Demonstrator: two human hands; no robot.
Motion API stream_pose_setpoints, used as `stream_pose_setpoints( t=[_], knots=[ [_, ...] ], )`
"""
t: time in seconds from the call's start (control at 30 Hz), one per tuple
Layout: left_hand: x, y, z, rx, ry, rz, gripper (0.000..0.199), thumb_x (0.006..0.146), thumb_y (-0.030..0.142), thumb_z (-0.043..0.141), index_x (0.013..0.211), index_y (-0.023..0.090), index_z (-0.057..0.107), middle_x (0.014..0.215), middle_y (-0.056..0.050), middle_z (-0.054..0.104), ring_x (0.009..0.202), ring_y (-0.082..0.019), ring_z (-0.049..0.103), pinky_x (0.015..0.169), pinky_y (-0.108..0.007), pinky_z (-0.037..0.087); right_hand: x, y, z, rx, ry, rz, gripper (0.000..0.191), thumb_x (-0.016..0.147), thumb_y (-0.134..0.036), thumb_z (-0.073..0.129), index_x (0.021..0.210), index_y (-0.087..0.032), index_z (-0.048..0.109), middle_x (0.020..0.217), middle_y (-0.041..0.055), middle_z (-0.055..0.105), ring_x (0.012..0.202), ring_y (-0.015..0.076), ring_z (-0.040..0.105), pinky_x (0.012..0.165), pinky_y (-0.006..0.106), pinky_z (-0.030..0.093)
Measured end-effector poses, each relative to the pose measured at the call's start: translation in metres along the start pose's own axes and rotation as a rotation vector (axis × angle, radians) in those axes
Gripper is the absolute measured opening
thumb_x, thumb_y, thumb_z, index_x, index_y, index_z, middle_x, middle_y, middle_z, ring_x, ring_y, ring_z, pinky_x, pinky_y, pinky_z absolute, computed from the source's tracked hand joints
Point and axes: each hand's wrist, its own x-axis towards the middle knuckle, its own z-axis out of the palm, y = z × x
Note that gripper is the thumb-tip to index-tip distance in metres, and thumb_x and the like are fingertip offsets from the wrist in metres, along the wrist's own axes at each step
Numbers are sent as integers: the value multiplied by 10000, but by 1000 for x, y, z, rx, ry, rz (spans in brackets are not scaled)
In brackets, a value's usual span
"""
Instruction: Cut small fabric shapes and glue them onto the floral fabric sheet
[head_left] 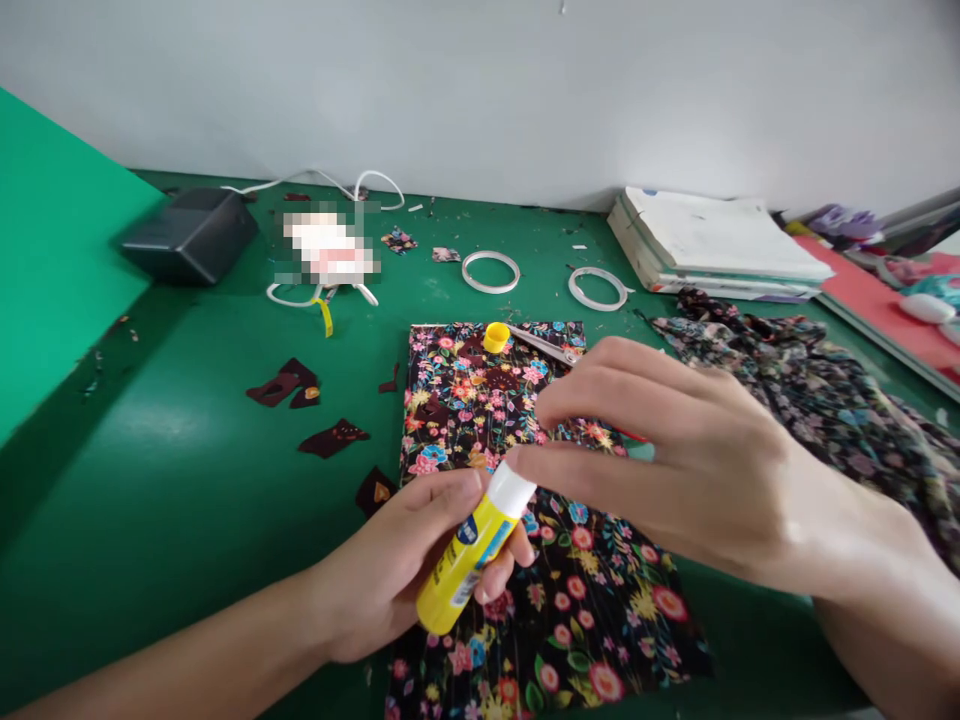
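Fingers (450, 500) of left hand (390, 580) grip glue stick (469, 550), label unreadable.

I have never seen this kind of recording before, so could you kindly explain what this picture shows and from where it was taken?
There is no machine here: a camera worn on a person's head looks down at their own two bare hands. The left hand grips a yellow glue stick, its cap off; the right hand touches the white tip. Beneath lies flowered fabric on a green table, with the yellow cap, scissors, two tape rings, fabric scraps, and stacked books behind.
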Motion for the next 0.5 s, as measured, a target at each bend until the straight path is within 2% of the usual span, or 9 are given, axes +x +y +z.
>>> stream_pose_setpoints(
  t=[0.13,0.3,0.5],
  knots=[
    [0,0,0,35,-10,-9,481,896,594,645,808,123,686,677,-42,623,526,-90,445,537,-210,347,1,-4,-1,-21,24,-37,315,998,-116,517,747,-201,689,861,59,654,836,208,585,655,357,503],
    [1,1,2,18,-21,7,439,890,563,670,798,134,657,644,-15,601,514,-86,444,532,-203,355,-1,-2,-1,8,10,-7,266,977,-119,575,748,-198,685,955,52,691,877,206,585,644,359,493],
    [2,2,2,-8,-13,2,448,899,571,657,827,130,661,624,-12,590,535,-96,454,553,-213,366,3,-2,-3,-39,11,-36,308,1000,-129,521,765,-205,705,869,61,675,813,204,592,599,350,482]
  ],
)
